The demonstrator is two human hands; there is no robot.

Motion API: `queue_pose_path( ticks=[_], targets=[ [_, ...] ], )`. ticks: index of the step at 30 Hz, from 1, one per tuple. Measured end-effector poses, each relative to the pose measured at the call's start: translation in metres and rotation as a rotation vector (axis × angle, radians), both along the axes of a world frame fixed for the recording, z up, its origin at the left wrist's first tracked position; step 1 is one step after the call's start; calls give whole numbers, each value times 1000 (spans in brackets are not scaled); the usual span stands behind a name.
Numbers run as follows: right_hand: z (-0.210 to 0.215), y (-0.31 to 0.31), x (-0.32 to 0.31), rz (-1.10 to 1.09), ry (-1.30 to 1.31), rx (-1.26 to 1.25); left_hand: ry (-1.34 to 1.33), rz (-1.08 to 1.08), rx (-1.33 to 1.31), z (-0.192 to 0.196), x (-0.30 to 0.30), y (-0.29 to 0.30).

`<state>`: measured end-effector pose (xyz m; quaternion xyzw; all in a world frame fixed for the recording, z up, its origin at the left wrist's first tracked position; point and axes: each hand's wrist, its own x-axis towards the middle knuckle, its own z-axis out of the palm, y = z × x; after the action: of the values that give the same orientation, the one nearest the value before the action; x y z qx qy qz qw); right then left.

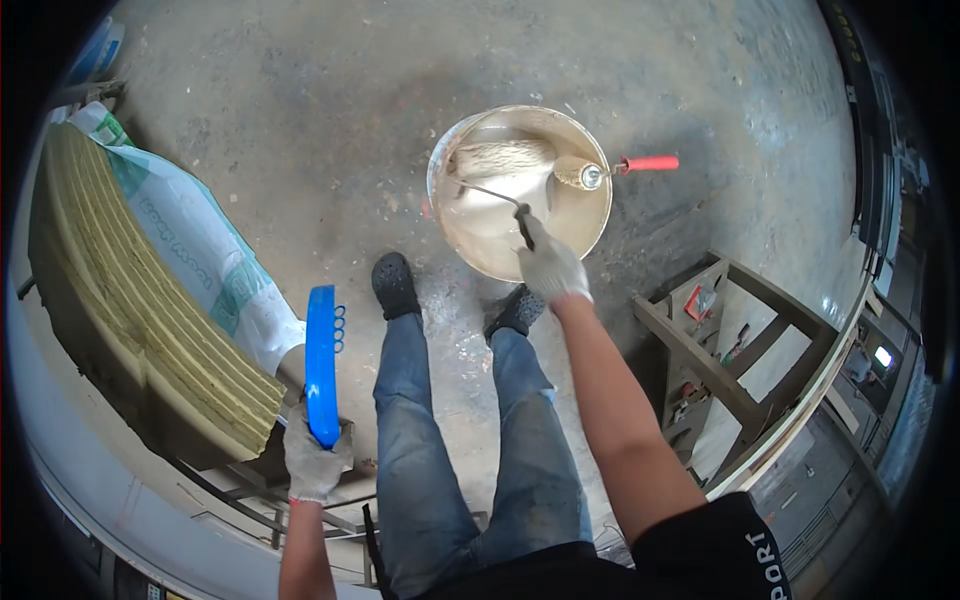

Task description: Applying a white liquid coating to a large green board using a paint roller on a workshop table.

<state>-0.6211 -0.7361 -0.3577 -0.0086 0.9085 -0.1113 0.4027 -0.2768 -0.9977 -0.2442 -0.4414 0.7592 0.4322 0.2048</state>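
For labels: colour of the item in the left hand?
The item is blue; best seen in the head view.

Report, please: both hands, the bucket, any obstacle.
Left hand holds blue plastic item. Right hand grips paint roller, its head in bucket. Bucket holds pale liquid. Possibly in the way: second roller at bucket's right side, red handle outside.

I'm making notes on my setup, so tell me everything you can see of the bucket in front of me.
The bucket is round, open and off-white, apparently plastic, with a hint of blue outside on its left. It stands upright on the grey floor, just ahead of the feet. White, paint-like liquid lies inside. A textured roller, its handle in the right hand, lies within; a second roller sits at the right wall, its red handle projecting beyond the rim.
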Motion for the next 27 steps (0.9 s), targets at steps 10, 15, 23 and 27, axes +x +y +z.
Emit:
queue_pose_path(
  ticks=[10, 15, 23, 27],
  targets=[
    [38, 22, 16, -67, -142, -86, -20, -34, 36, 2, 16, -5],
    [-40, 2, -25, -105, -311, 68, -46, -76, -2, -17, 10, 3],
    [-3, 41, 21, 244, -187, 111, 8, -104, -49, 4, 22, -4],
    [-7, 18, -12, 4, -362, 40, 40, 17, -30, -2, 28, -4]
  ],
)
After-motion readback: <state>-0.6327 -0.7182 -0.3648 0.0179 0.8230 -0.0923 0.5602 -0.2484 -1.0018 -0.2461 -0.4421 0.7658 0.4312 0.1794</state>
